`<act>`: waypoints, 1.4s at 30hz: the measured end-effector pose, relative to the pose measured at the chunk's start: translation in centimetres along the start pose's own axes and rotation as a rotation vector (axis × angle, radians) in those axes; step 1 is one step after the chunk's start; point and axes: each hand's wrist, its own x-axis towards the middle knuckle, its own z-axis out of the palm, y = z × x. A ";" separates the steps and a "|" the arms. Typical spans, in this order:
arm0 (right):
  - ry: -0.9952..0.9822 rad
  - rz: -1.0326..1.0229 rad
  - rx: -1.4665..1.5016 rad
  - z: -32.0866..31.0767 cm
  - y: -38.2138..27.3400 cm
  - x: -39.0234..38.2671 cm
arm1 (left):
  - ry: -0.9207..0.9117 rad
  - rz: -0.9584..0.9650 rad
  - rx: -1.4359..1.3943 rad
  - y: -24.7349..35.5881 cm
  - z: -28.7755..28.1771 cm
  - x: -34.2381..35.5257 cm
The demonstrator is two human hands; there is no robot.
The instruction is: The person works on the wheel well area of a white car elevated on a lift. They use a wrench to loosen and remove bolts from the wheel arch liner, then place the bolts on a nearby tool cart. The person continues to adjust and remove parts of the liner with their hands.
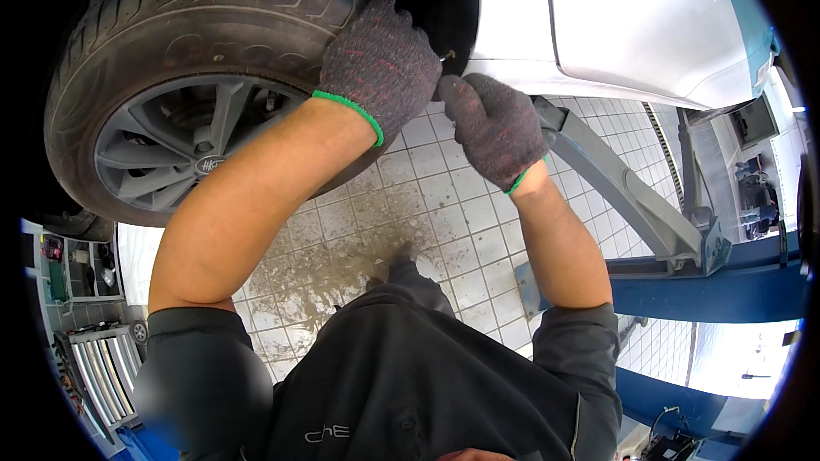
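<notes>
My left hand [382,66], in a dark grey knit glove with a green cuff, reaches between the tyre [231,38] and the white car body's wheel arch. Its fingers are curled, and what they hold, if anything, is hidden. Close beside it, my right hand [495,126], gloved the same way, is closed just under the lower edge of the white body panel [512,72]. Whatever is in its fingers cannot be made out. Between the hands, a small light fastener-like bit [448,56] shows at the arch's edge. The wheel has a grey spoked rim [226,115].
The car is raised. A grey lift arm [628,183] runs from under the body, right of my hand, to a blue lift post [743,277]. Below is a tiled floor [478,243] with muddy stains. A tool cabinet [107,367] and shelves [77,269] stand at the left.
</notes>
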 end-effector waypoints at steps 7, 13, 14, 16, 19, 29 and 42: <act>-0.222 0.243 0.417 -0.3 -0.1 0.2 | 0.016 -0.041 -0.024 0.0 0.9 0.3; -0.207 0.562 0.983 -0.8 -1.8 0.5 | 0.072 0.009 0.011 0.1 0.4 0.2; -0.191 0.508 0.916 -0.6 -2.0 0.5 | 0.085 0.008 0.001 0.0 0.5 0.1; -0.158 0.399 0.774 -0.2 -2.1 0.4 | 0.092 -0.002 -0.018 -0.1 0.4 0.1; -0.064 0.289 0.884 1.9 -1.1 -0.7 | 0.046 -0.020 -0.030 0.2 -0.2 0.4; 0.105 0.501 1.267 9.3 0.8 -4.1 | 0.016 -0.024 -0.031 0.1 0.1 0.7; 0.294 0.377 0.400 16.7 2.5 -2.8 | -0.036 0.022 0.036 0.2 -0.6 0.3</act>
